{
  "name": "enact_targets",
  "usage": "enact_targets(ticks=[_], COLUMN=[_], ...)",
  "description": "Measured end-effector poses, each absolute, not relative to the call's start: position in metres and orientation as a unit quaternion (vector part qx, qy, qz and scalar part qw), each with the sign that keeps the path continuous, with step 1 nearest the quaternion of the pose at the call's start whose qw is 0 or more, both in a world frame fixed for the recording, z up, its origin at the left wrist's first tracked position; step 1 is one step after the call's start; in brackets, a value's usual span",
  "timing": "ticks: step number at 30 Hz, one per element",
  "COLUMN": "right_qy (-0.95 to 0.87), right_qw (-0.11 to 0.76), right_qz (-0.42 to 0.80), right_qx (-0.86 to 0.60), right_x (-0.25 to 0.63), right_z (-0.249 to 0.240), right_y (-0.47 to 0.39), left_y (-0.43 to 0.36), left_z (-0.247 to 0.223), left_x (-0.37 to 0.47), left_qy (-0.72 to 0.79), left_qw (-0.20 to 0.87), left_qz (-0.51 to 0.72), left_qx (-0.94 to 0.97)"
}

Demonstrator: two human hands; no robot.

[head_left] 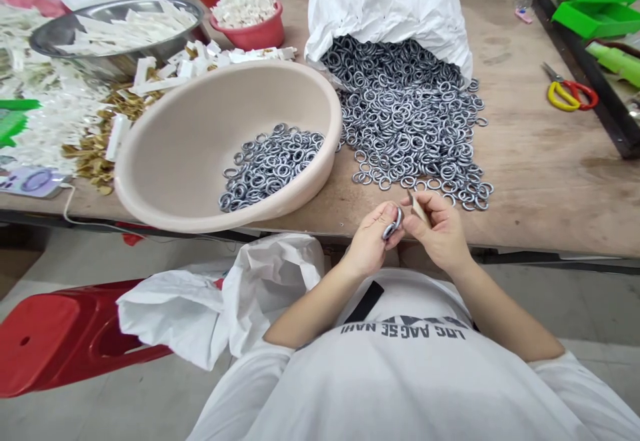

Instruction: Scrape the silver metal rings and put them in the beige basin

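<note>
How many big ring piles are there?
2: one pile inside the beige tub, another pile reaching from the white sack onto the table. More may hide inside the sack.

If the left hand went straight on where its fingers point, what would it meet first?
The left hand would most likely meet the right hand first, just ahead; the exact gap is hard to judge from this single view.

I read the spilled rings point(415, 128) as smooth, semi-gloss grey metal. At left, the basin point(145, 168) is smooth, matt plastic; the far-left bowl point(120, 66) is shiny metal. The far sack point(385, 1) shows wrinkled plastic-like sheeting. Tabletop point(530, 191): matt, wood-like. Near-left stool point(35, 334): smooth plastic.
</note>
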State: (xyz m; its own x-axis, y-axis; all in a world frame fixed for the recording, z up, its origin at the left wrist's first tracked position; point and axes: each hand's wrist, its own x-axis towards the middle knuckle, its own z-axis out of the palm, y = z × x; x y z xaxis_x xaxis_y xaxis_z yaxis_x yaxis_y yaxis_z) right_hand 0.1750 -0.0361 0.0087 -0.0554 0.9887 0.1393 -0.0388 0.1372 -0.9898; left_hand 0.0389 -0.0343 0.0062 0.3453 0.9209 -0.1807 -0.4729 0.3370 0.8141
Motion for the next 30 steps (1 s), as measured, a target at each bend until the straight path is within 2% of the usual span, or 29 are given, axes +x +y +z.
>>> enact_targets(ticks=[4, 8, 11, 14, 25, 30], right_qy=[-0.570, -0.637, -0.726, -0.763, -0.773, -0.720], right_qw=[0.511, 0.502, 0.441, 0.394, 0.366, 0.396], right_qz=[0.467, 0.351, 0.253, 0.211, 0.215, 0.252], right_qx=[-0.443, -0.468, -0.463, -0.468, -0.472, -0.511], right_x=[0.175, 0.181, 0.184, 0.185, 0.184, 0.183], right_z=[0.010, 0.012, 0.013, 0.012, 0.009, 0.002], right_y=[-0.038, -0.042, -0.048, -0.054, -0.054, -0.044], left_y=[-0.035, -0.035, -0.034, -0.033, -0.033, -0.033], left_z=[0.006, 0.007, 0.009, 0.010, 0.005, 0.006], left_x=[0.041, 0.039, 0.038, 0.038, 0.037, 0.035], left_qy=[0.327, 0.308, 0.323, 0.337, 0.338, 0.329], left_qw=[0.762, 0.776, 0.773, 0.769, 0.777, 0.795], left_qz=[0.473, 0.461, 0.467, 0.471, 0.463, 0.441], left_qx=[0.299, 0.300, 0.285, 0.270, 0.259, 0.255])
